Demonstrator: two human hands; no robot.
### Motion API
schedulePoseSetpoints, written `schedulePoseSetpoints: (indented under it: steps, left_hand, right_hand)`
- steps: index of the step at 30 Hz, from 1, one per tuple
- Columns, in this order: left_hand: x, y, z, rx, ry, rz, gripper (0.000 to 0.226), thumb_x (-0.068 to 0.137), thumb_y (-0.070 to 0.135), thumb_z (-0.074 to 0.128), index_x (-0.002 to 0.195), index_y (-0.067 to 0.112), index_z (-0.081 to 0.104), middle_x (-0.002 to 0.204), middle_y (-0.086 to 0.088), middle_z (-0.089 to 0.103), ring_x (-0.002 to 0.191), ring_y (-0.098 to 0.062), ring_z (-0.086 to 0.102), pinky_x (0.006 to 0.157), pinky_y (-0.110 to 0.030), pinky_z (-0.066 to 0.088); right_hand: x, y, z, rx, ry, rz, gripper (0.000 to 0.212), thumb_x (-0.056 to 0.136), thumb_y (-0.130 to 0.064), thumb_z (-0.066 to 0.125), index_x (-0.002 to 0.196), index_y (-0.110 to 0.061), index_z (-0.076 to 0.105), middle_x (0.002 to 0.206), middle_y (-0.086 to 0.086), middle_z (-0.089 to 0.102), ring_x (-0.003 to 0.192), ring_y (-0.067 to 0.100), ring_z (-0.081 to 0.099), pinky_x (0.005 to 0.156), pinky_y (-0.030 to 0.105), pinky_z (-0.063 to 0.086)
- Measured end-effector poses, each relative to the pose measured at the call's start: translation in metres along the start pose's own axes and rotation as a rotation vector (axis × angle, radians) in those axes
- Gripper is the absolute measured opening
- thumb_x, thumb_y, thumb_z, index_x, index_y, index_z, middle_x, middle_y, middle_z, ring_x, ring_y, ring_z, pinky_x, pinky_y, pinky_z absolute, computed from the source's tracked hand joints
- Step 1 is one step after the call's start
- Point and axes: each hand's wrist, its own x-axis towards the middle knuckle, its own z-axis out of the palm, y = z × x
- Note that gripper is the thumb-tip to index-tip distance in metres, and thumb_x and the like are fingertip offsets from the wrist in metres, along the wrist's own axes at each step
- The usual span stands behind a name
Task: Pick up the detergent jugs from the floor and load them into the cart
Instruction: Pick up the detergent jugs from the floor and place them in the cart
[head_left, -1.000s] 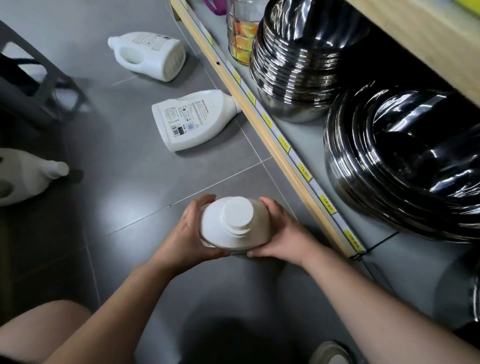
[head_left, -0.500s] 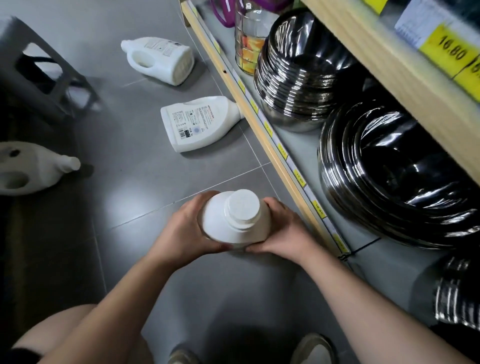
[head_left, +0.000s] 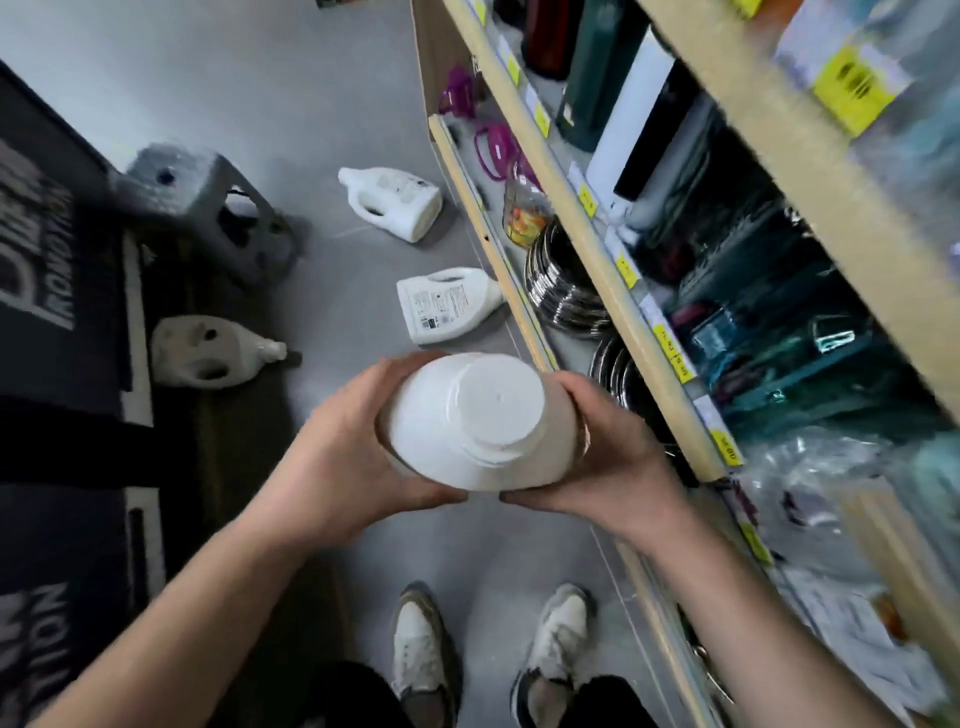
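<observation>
A white detergent jug (head_left: 480, 418) is held upright in the air at mid frame, its cap facing me. My left hand (head_left: 340, 457) grips its left side and my right hand (head_left: 605, 457) grips its right side. Three more white jugs lie on the grey floor: one with a printed label (head_left: 447, 304) beside the shelf base, one farther off (head_left: 395, 200), and one at the left (head_left: 208, 351) next to a dark panel. I cannot pick out the cart for certain.
A shelf unit (head_left: 613, 291) runs along the right with stacked steel bowls (head_left: 563, 291), bottles and yellow price tags. A grey plastic stool (head_left: 208, 208) stands at the left. A dark panel with white lettering (head_left: 57, 322) fills the left edge. My shoes (head_left: 488, 654) show below.
The jug has risen from the floor toward the camera in both hands. The view pulled up and back, so more shelves, the stool and my shoes now show.
</observation>
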Motion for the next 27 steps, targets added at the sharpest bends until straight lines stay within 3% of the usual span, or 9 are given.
schedulePoseSetpoints:
  steps: [5,9,13,16,18,22,27]
  left_hand:
    - [-0.021,0.107,-0.104,-0.11,0.098,0.061,0.107,0.038,0.038,0.108,0.13,0.045,0.055,0.128,0.039,0.061,0.119,0.014,0.058,0.097,-0.003,0.042]
    - [-0.038,0.167,-0.173,-0.232,0.159,0.097,0.102,0.04,0.031,0.107,0.125,0.059,0.057,0.13,0.027,0.065,0.121,0.006,0.061,0.099,-0.012,0.048]
    - [-0.064,0.21,-0.217,-0.292,0.216,0.169,0.102,0.041,0.019,0.108,0.126,0.044,0.06,0.126,0.025,0.069,0.117,0.007,0.063,0.096,-0.009,0.048]
    - [-0.078,0.225,-0.241,-0.306,0.254,0.22,0.098,0.041,0.028,0.108,0.124,0.054,0.062,0.128,0.018,0.071,0.114,0.0,0.067,0.092,-0.011,0.05]
    - [-0.089,0.227,-0.249,-0.343,0.257,0.215,0.1,0.041,0.028,0.109,0.128,0.044,0.062,0.126,0.014,0.072,0.104,-0.004,0.071,0.084,-0.013,0.054]
    - [-0.104,0.23,-0.262,-0.367,0.311,0.25,0.096,0.041,0.038,0.1,0.128,0.037,0.061,0.127,0.021,0.07,0.119,0.002,0.065,0.095,-0.01,0.048]
    - [-0.115,0.22,-0.274,-0.417,0.351,0.249,0.093,0.043,0.038,0.1,0.128,0.037,0.062,0.128,0.016,0.071,0.122,-0.003,0.065,0.098,-0.016,0.05]
  right_hand:
    - [-0.046,-0.128,-0.076,0.084,0.071,-0.066,0.099,0.041,-0.053,0.101,0.129,-0.036,0.057,0.122,-0.022,0.067,0.11,-0.003,0.061,0.093,0.026,0.053]
    - [-0.077,-0.209,-0.115,0.188,0.15,-0.122,0.095,0.044,-0.047,0.104,0.126,-0.039,0.057,0.12,-0.03,0.064,0.109,-0.01,0.059,0.082,0.011,0.048]
    - [-0.106,-0.264,-0.133,0.19,0.167,-0.16,0.106,0.046,-0.044,0.105,0.137,-0.043,0.052,0.128,-0.029,0.063,0.116,-0.011,0.057,0.085,0.011,0.046]
    - [-0.122,-0.295,-0.14,0.184,0.194,-0.193,0.111,0.044,-0.049,0.103,0.141,-0.045,0.049,0.131,-0.028,0.06,0.118,-0.012,0.055,0.092,0.02,0.049]
    - [-0.128,-0.308,-0.14,0.186,0.21,-0.211,0.109,0.043,-0.049,0.102,0.139,-0.046,0.05,0.131,-0.027,0.061,0.118,-0.01,0.056,0.094,0.022,0.05]
    - [-0.135,-0.328,-0.137,0.176,0.202,-0.261,0.106,0.042,-0.056,0.1,0.135,-0.046,0.051,0.131,-0.022,0.062,0.119,0.0,0.059,0.094,0.029,0.053]
    - [-0.13,-0.345,-0.128,0.155,0.182,-0.293,0.106,0.041,-0.054,0.101,0.133,-0.049,0.051,0.131,-0.022,0.063,0.12,0.0,0.06,0.099,0.036,0.055]
